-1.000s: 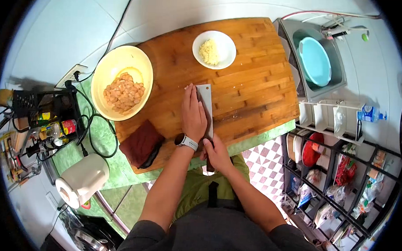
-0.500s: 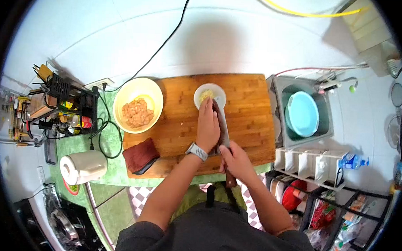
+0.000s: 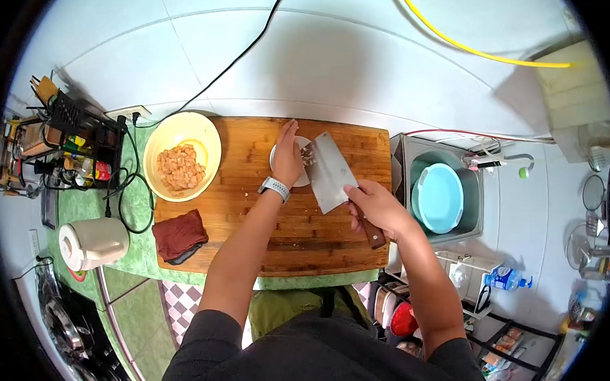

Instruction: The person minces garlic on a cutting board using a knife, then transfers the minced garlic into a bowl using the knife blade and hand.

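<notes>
My right hand grips a cleaver by its wooden handle, the broad face of the blade turned up. The blade's left edge is over a small white bowl on the wooden cutting board. Small chopped pieces show between the blade and my left hand; whether they lie in the bowl or cling to the steel, I cannot tell. My left hand, wearing a watch, is held over the bowl's left part with straight fingers. It covers much of the bowl.
At the board's left, a yellow bowl contains diced raw meat. A folded dark red cloth lies below it. Further left stand a kettle and a rack of bottles. A sink with a blue basin is at right.
The cleaver has turned from nearly edge-on to show its broad face and tilted leftward. My left hand has come off the blade to the bowl's left side. The view has shifted.
</notes>
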Motion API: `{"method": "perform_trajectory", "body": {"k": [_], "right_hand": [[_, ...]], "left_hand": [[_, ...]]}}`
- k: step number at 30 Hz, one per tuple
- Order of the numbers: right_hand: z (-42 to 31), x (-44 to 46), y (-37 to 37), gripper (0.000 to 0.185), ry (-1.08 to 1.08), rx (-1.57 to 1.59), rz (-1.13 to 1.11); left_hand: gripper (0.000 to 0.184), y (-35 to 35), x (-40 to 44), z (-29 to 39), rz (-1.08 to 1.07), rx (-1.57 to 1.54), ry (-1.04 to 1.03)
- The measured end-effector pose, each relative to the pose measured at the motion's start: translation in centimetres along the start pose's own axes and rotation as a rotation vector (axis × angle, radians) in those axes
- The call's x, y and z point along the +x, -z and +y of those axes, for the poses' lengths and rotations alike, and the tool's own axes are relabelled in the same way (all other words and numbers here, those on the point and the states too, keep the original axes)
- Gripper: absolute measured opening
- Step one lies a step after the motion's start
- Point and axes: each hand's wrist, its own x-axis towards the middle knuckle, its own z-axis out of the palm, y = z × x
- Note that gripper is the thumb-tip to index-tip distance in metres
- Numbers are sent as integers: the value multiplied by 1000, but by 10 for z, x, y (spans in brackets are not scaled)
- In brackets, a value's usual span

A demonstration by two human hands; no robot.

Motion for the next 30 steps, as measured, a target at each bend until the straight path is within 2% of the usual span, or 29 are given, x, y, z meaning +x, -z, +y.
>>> {"method": "perform_trajectory", "body": {"k": [3,5,6,8,9,13,15,18,22,24,27,30], "right_hand": [[-1,8,14,33,-7,-17,-28],[2,14,18,34,11,-8,-37],[2,16,20,34,8,-5,-41],[2,22,22,34,3,-12,-79],[3,24,21,34,2,-10,-83],[0,25,18,33,-6,-17,-114],[-4,19,17,33,-7,-50,-115],[-7,6,20,30,-28,-80,-84],[0,4,32,28,-36,-26,-111],[-1,4,31,28,-23,-44,-109],[-7,0,25,28,-15,-51,-100],[-3,-4,26,29,-38,-40,-111]], "left_hand": [[56,18,-4,11,-35,-7,-51],[67,37,-13,33,-172,89,-270],[67,39,-19,36,-174,92,-267],[75,42,-32,44,-444,194,-325],[76,47,-36,53,-494,316,-412],[90,41,-44,42,-498,365,-323],[75,45,-41,31,-540,582,-268],[73,53,-37,23,-496,697,-359],[70,58,-38,29,-480,729,-356],[80,53,-42,37,-406,606,-436],[76,56,-44,46,-410,631,-352],[74,65,-35,44,-379,636,-393]]}}
